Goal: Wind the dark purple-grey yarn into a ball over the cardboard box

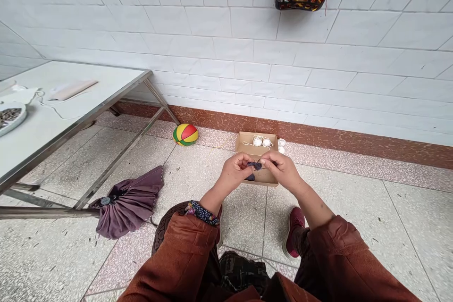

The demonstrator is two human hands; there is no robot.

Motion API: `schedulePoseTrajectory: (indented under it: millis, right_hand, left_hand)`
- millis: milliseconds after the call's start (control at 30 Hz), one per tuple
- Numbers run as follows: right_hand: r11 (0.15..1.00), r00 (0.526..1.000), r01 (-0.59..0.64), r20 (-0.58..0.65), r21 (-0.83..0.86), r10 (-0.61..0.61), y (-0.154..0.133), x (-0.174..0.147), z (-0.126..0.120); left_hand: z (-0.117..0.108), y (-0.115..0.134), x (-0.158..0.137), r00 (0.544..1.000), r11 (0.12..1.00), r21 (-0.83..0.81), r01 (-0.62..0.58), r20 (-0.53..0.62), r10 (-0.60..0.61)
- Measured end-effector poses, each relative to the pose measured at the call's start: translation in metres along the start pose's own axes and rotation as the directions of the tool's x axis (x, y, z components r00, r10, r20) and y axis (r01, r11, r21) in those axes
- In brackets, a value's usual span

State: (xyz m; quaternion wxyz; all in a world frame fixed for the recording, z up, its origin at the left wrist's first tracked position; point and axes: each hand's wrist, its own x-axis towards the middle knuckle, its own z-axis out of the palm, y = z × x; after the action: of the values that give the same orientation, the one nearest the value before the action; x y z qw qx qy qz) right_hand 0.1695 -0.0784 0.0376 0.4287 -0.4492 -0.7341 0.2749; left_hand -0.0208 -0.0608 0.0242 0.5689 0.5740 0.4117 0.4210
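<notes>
Between my two hands, over the cardboard box, is a small dark navy piece of yarn work point(255, 165). My left hand point(236, 170) pinches its left end between thumb and fingers. At its right end, the fingers of my right hand point(279, 169) are closed. A thin dark line shows by those fingertips, too fine to tell whether it is yarn or a hook. Below, a dark yarn ball point(250, 177) lies in the open cardboard box point(244, 138), partly hidden by my left hand. White yarn balls point(262, 141) rest in the box's far part.
More white balls point(281, 145) sit just right of the box. A colourful ball point(186, 134) and a folded purple umbrella point(129, 203) lie on the floor to the left. The metal-framed table point(106, 75) stands farther left. A black basket point(306, 2) hangs on the tiled wall.
</notes>
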Motion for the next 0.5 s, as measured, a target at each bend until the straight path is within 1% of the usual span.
schedulePoseTrajectory:
  millis: [67,100,167,200,267,333,400,500]
  right_hand:
    - [0.998,0.996,-0.060,-0.060,0.001,0.060,0.010,0.005,-0.001]
    - [0.996,0.993,-0.090,-0.070,0.002,0.090,0.015,0.007,0.000]
    - [0.990,0.989,-0.143,-0.049,0.005,0.143,0.025,0.009,0.005]
    - [0.986,0.986,-0.166,-0.016,0.007,0.167,0.029,0.008,0.009]
    - [0.979,0.978,-0.203,0.053,0.004,0.202,0.033,0.005,0.017]
    - [0.981,0.976,-0.196,0.097,-0.006,0.195,0.032,0.000,0.026]
    - [0.989,0.980,-0.146,0.135,-0.013,0.147,0.025,-0.005,0.032]
    - [0.998,0.976,-0.064,0.209,-0.016,0.066,0.010,-0.011,0.032]
  left_hand:
    - [0.001,0.004,-0.002,0.993,0.997,-0.057,0.057,0.108,-0.051]
    - [0.001,0.006,-0.003,0.986,0.992,-0.097,0.086,0.152,-0.070]
    - [0.001,0.007,-0.004,0.976,0.974,-0.189,0.126,0.199,-0.088]
    - [0.001,0.007,-0.004,0.976,0.963,-0.237,0.132,0.199,-0.085]
    - [0.000,0.005,-0.002,0.986,0.944,-0.309,0.115,0.149,-0.071]
    - [-0.001,0.001,0.000,0.997,0.936,-0.344,0.073,0.054,-0.058]
    - [-0.002,-0.001,0.003,0.998,0.940,-0.339,0.032,-0.042,-0.049]
    - [-0.004,-0.003,0.006,0.987,0.966,-0.257,-0.014,-0.157,-0.028]
